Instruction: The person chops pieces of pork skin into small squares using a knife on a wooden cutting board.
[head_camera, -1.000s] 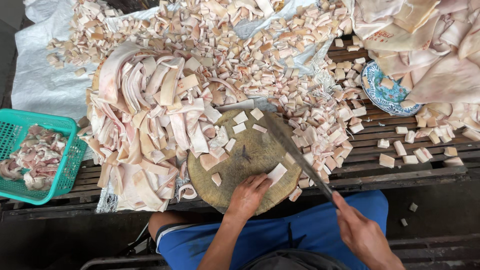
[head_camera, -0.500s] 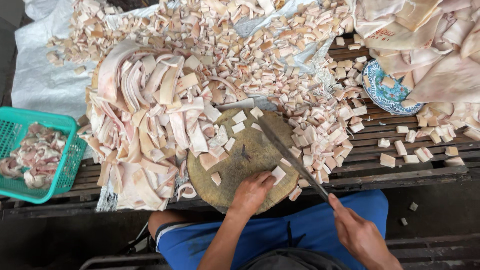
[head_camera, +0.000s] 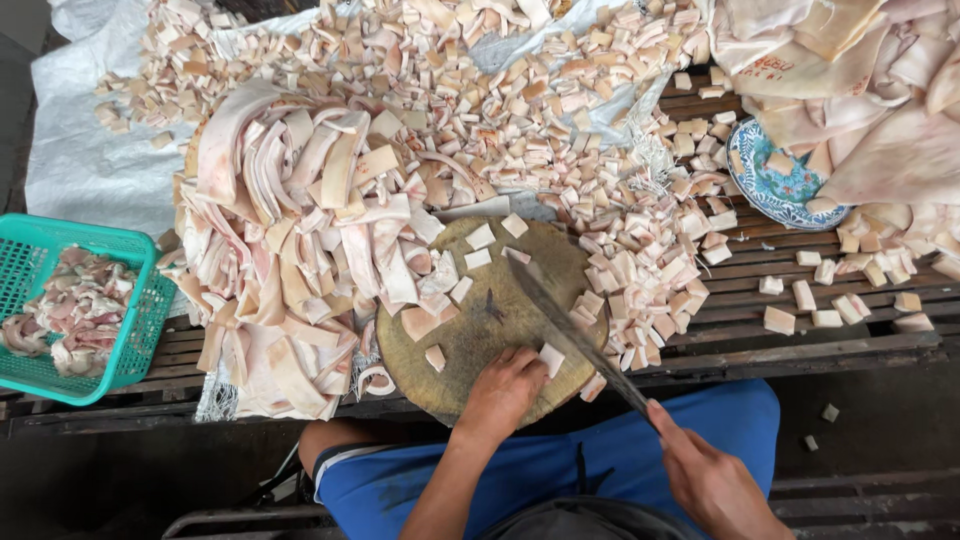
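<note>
A round wooden chopping block (head_camera: 470, 330) lies on the slatted bench in front of me. My left hand (head_camera: 503, 393) rests on its near edge, fingers curled over a pale cut piece (head_camera: 550, 359). My right hand (head_camera: 708, 482) grips the handle of a long dark knife (head_camera: 570, 328), whose blade lies slanted across the block's right side, tip pointing up-left. A few small pale squares (head_camera: 480, 237) lie scattered on the block.
Long pale strips (head_camera: 300, 250) are heaped left of the block. Cut cubes (head_camera: 640, 270) pile up to the right and behind. A green basket (head_camera: 140, 330) of scraps stands far left. A blue patterned plate (head_camera: 770, 195) sits at right.
The knife has swung from the block's right rim inward over the block. My left hand stays at the near edge on the piece.
</note>
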